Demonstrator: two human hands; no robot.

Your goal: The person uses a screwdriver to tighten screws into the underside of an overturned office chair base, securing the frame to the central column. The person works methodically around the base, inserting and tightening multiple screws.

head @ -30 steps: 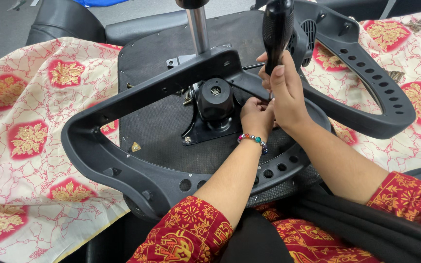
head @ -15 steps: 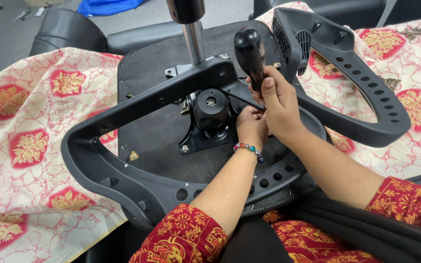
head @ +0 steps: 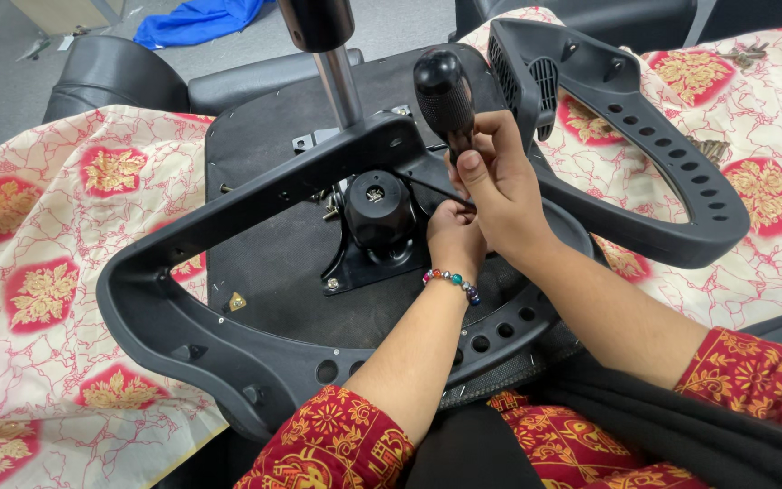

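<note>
The right hand [head: 500, 186] was closed around the shaft of a black-handled screwdriver [head: 445, 95], its handle standing up above the fist and its thin blade running down and left toward the black knob-topped mechanism [head: 379, 213] on the chair's underside. The left hand [head: 454, 237], just below and touching the right, was curled with its fingertips down by the blade's tip; whether it pinched a screw could not be told. The step in hand looked like driving a fastener at the mechanism plate [head: 355, 272], with the chair seat [head: 264, 263] lying upturned under both hands. The left armrest frame [head: 228, 344] looped around the wrists; the other armrest [head: 644, 163] lay beyond the right hand on patterned cloth [head: 38, 272]. A next move would call for keeping the tip seated and the shaft steady while turning.
</note>
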